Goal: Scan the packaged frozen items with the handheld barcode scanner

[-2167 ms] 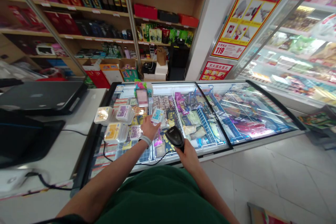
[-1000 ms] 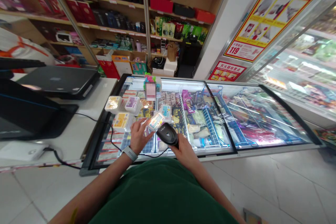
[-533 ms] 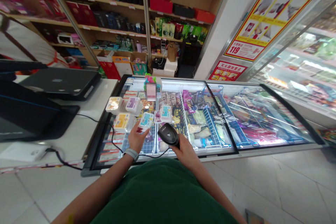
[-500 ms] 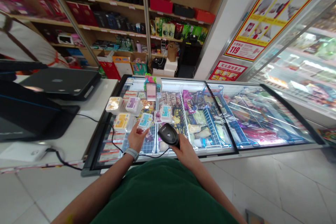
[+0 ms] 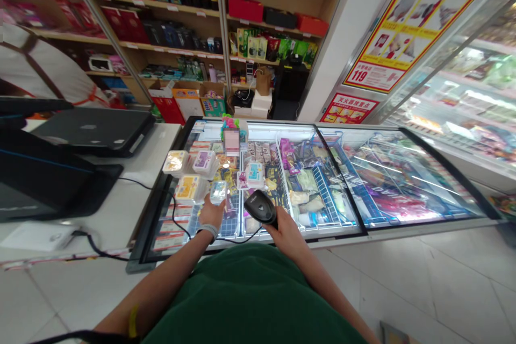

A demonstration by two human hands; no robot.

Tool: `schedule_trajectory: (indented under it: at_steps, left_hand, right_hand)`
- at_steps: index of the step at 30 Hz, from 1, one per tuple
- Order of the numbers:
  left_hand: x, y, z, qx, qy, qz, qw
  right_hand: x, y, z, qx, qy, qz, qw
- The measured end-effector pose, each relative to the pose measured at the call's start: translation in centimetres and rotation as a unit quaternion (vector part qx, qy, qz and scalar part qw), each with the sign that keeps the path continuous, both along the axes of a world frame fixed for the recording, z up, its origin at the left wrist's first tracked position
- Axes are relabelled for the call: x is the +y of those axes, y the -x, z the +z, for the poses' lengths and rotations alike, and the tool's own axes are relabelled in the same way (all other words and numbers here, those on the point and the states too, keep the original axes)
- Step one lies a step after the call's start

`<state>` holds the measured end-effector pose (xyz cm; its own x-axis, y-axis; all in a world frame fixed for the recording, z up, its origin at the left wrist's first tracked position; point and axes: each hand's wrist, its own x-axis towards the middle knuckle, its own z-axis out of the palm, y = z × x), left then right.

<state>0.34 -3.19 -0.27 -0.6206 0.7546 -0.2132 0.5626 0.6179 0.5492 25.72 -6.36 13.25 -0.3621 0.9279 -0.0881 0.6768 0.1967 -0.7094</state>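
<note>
A small clear plastic box with a blue and white label (image 5: 219, 192) is gripped in my left hand (image 5: 212, 212), just above the freezer's glass lid. My right hand (image 5: 285, 232) is wrapped around the handle of a black barcode scanner (image 5: 260, 207), whose head points up and to the left, toward the box. Left of the held box sits a box with an orange label (image 5: 188, 187). Behind that are a yellow-topped box (image 5: 176, 162) and a purple-labelled box (image 5: 205, 162). Another blue-labelled box (image 5: 255, 173) lies to the right on the glass.
The chest freezer (image 5: 365, 234) holds bagged goods in wire baskets. At left, a counter (image 5: 159, 161) carries a black cash drawer (image 5: 97, 129) and a monitor stand (image 5: 60, 177). The scanner's cord (image 5: 174, 209) crosses the glass. Shelves (image 5: 169, 5) of bottles stand beyond.
My left hand has shifted slightly and turned the blue-labelled box, so its face now looks paler and tilted. The scanner in my right hand has barely moved.
</note>
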Motion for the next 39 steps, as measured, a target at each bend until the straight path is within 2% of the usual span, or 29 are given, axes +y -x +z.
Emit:
schedule_trajectory:
  at_steps: [6,11,14,17,22,26,32,39]
  left_hand:
    - [-0.6,-0.6,0.2,0.003,0.001,-0.043,0.999]
    - [-0.9,-1.6,0.5,0.013,-0.055,-0.108,0.993]
    - [-0.1,-2.6,0.8,0.017,-0.107,-0.159,0.981]
    - [1.7,-4.0,1.4,0.019,-0.147,-0.191,0.970]
    - [5.3,-6.6,2.9,0.030,-0.160,-0.184,0.969]
    - [7.2,-8.6,3.8,0.037,-0.139,-0.154,0.977]
    - [8.0,-10.3,4.0,0.041,-0.107,-0.125,0.985]
    - [8.2,-9.9,3.3,0.052,-0.115,-0.140,0.982]
  right_hand:
    - [0.1,-0.1,0.1,0.003,0.006,-0.005,1.000]
    - [0.1,-0.4,-0.1,-0.002,0.005,-0.016,1.000]
    - [0.1,-0.8,-0.3,-0.006,0.005,-0.033,0.999]
    - [0.0,-1.3,-0.6,-0.008,0.010,-0.056,0.998]
    - [-0.3,-2.4,-1.1,-0.005,0.012,-0.093,0.996]
    - [-0.6,-3.2,-1.3,-0.002,0.011,-0.124,0.992]
    - [-1.2,-4.0,-1.3,0.010,0.021,-0.159,0.987]
    - [-1.4,-4.2,-1.4,0.001,0.017,-0.175,0.984]
